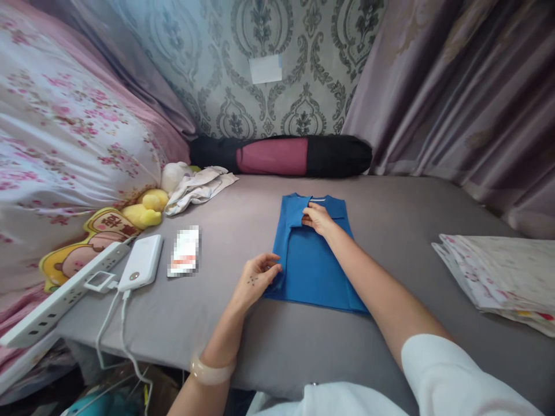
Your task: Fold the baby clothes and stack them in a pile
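Note:
A blue shirt (318, 263) lies on the grey bed surface, its sides folded inward and its collar toward the far side. My right hand (317, 218) is closed on a folded flap just below the collar, with some fingertips tucked under the cloth. At the lower left edge of the shirt, my left hand (260, 277) has its fingers curled and appears to pinch that edge between thumb and fingers. A pale bangle circles my left wrist.
Folded patterned cloth (503, 280) lies at the right. To the left are a white power bank (141, 263), a power strip (65, 297), a pixelated card-like item (184, 251), plush toys (147, 209) and crumpled cloth (199, 188). A black-and-maroon roll (275, 156) rests along the wall.

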Motion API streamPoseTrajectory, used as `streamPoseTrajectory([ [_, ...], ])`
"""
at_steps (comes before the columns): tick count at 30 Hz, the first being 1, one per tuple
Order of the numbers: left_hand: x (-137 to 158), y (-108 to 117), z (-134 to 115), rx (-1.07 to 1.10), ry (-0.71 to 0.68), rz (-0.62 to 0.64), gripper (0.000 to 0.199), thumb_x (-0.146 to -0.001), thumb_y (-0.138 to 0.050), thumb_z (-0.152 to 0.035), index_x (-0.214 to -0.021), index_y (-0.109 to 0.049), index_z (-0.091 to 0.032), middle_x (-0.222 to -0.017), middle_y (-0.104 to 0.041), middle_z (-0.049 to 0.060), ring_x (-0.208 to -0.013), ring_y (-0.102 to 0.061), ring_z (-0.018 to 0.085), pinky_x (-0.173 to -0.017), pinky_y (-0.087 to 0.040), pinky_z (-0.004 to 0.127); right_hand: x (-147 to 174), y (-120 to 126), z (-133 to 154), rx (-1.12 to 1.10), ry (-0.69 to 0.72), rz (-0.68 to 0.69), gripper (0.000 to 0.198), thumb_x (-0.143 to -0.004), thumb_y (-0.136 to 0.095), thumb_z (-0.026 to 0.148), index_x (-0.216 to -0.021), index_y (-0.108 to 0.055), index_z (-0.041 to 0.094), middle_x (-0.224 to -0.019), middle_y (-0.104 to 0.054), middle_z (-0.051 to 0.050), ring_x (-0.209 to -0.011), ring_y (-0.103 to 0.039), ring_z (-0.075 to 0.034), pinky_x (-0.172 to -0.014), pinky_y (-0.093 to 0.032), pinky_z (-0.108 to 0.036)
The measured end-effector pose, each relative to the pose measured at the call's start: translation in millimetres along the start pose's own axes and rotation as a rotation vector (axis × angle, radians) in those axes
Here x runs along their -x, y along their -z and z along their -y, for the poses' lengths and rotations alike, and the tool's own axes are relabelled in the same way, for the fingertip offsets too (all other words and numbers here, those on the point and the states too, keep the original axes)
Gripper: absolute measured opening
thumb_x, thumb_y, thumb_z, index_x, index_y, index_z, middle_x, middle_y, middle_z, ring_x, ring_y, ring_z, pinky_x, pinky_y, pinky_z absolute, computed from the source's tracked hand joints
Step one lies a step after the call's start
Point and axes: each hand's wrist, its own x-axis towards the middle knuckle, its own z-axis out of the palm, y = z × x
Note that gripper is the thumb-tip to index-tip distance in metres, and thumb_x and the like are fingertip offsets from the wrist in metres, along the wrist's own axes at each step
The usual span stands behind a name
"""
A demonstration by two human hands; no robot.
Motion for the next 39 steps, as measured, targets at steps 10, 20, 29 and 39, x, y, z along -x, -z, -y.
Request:
streamPoseTrajectory([
  [10,0.4,0.0,4.9,-0.535,-0.411,-0.123,0.020,-0.090,-0.051,-0.028,-0.098,-0.068,-0.020,-0.090,-0.070,0.005,-0.079,-0.062,0.017,-0.074,-0.052,0.030,-9.3,17.2,-4.5,0.384,0.154,-0.198,0.040,-0.077,-0.054,0.005,-0.115,-0.062,0.011,-0.113,-0.066,-0.016,-0.107,-0.063,-0.026,-0.096,-0.048,-0.041],
  [20,2.9,-10.5,21.0,-1.109,-0.640,0.044,0.050,-0.100,-0.037,-0.040,-0.140,-0.043,-0.012,-0.147,-0.045,0.016,-0.141,-0.034,0.028,-0.114,-0.033,0.052,-2.0,-48.7,-30.0,1.413,0.512,0.177,0.056,-0.099,-0.028,0.032,-0.146,-0.037,0.002,-0.155,-0.031,-0.017,-0.145,-0.022,-0.028,-0.118,-0.011,-0.046],
  [29,10.3,-18.9,22.1,-1.285,-0.576,0.071,0.065,-0.098,-0.032,-0.053,-0.148,-0.032,-0.011,-0.152,-0.036,0.016,-0.143,-0.029,0.027,-0.116,-0.030,0.050,-44.8,-62.2,-24.9,1.472,0.409,0.216,0.067,-0.099,-0.017,0.043,-0.150,-0.027,0.000,-0.159,-0.018,-0.015,-0.148,-0.011,-0.026,-0.119,-0.001,-0.046],
  [39,14.7,-17.4,12.9,-1.240,-0.547,0.135,0.068,-0.097,-0.032,-0.055,-0.149,-0.029,-0.012,-0.154,-0.031,0.015,-0.144,-0.028,0.028,-0.116,-0.029,0.052,-63.8,-62.5,-26.6,1.426,0.466,0.133,0.064,-0.099,-0.022,0.039,-0.150,-0.026,0.001,-0.159,-0.019,-0.014,-0.148,-0.011,-0.024,-0.119,-0.002,-0.045],
])
